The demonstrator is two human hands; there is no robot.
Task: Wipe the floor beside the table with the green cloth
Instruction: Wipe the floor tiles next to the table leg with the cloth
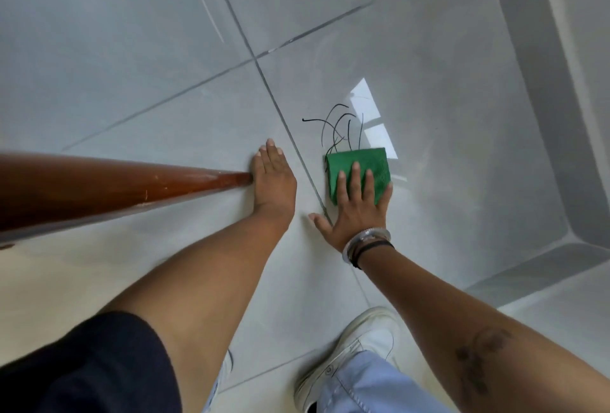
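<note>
A folded green cloth [363, 162] lies flat on the pale tiled floor [429, 82]. My right hand [355, 204] presses down on it, fingers spread over its near half. Black scribbled lines [336, 125] mark the tile just beyond the cloth's far edge. My left hand [272, 181] rests flat on the floor to the left of a grout line, fingers together, beside the foot of a brown wooden table leg [115, 185].
The table leg slants in from the left edge. A white wall with a raised skirting [544, 99] borders the floor on the right. My white shoe [350, 353] stands at the bottom, under my right arm. A bright window reflection [369, 106] shines near the marks.
</note>
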